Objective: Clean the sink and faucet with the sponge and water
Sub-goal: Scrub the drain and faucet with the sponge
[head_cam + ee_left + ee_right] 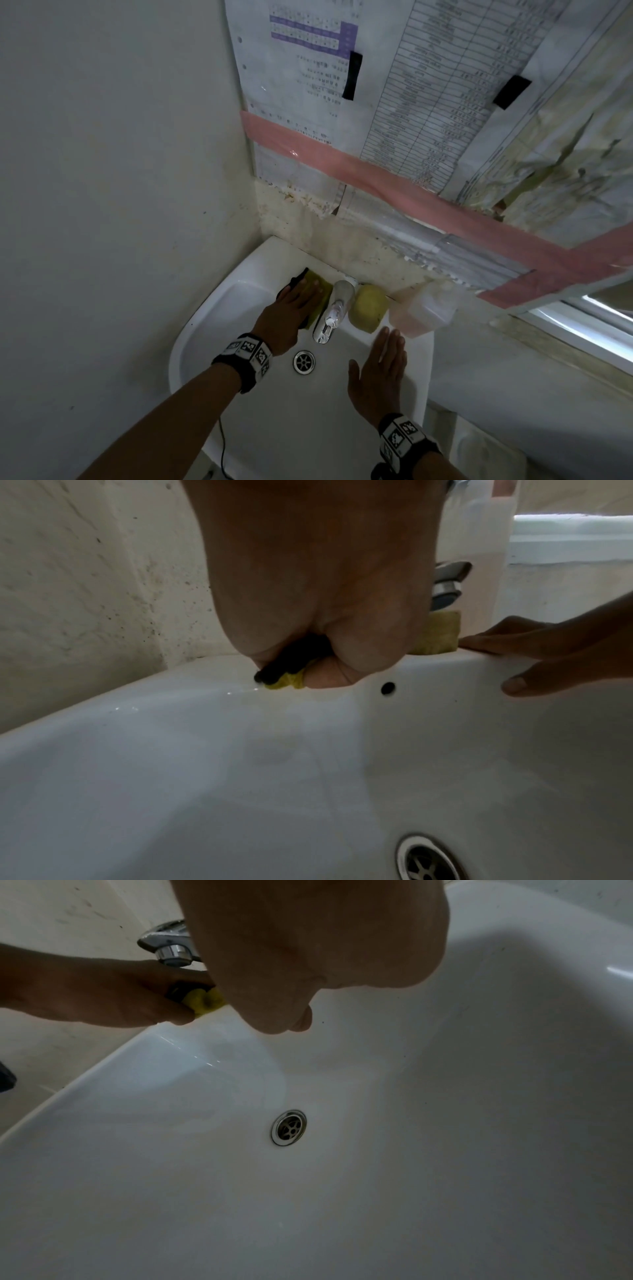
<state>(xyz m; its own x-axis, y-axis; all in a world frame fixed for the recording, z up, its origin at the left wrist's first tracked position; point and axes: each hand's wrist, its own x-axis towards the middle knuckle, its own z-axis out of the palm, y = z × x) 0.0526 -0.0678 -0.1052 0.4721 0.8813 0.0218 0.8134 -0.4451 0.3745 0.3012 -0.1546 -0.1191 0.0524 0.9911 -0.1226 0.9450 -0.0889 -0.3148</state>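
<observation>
Cramped corner: stained wall (120, 154) on my left, taped-up paper sheets (394, 102) with a pink tape band above the basin, window ledge off to the right. White sink (205, 318) below me, bowl looks mostly dry, only a few wet glints near the back rim in the left wrist view; no water running that I can see. Left hand (291, 308) lies flat on the yellow sponge (323, 291), which sits on the back ledge just left of the faucet (334, 308); from the left wrist view my thumb looks tucked under its dark scouring side, so I'm holding it pressed rather than just resting. Right hand (380, 373) hovers over the right side of the bowl, fingers (390, 337) straight and together, gripping nothing. Risks as I judge them: right hand is near the translucent container (424, 311) and the yellow round lump (368, 308) on the ledge, so a careless reach for the faucet lever could knock either into the bowl. Ledge is narrow and glossy; a wet sponge could skid off the back rim against the wall and smear grime from the stained strip onto porcelain. Opening the tap hard would likely splash the paper sheets. Drain (304, 361) is open, so small debris goes straight down. Overflow hole (388, 687) sits just below my left thumb, easy to miss when wiping.
</observation>
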